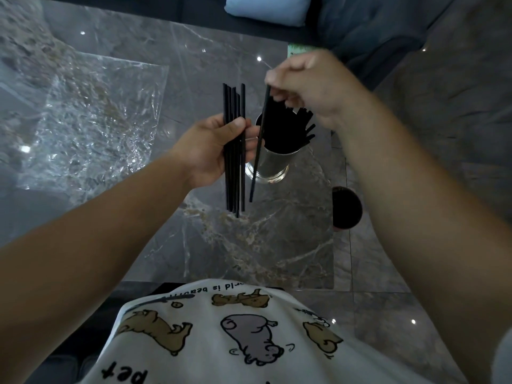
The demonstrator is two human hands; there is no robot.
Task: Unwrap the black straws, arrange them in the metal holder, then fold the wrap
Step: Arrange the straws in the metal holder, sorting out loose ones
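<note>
Head view, right hand (310, 84) hides holder (270, 164) rim

Left hand (210, 151) grips straw bundle (234, 173); right hand (307, 84) pinches single straw (259, 145) beside metal holder (274, 162).

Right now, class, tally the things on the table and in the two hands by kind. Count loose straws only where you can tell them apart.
Straw bundle in the left hand: 1
Single straw pinched by the right hand: 1
Metal holder, straws inside too packed to count: 1
Clear plastic wrap: 1
Dark round thing: 1
Total: 5
</note>
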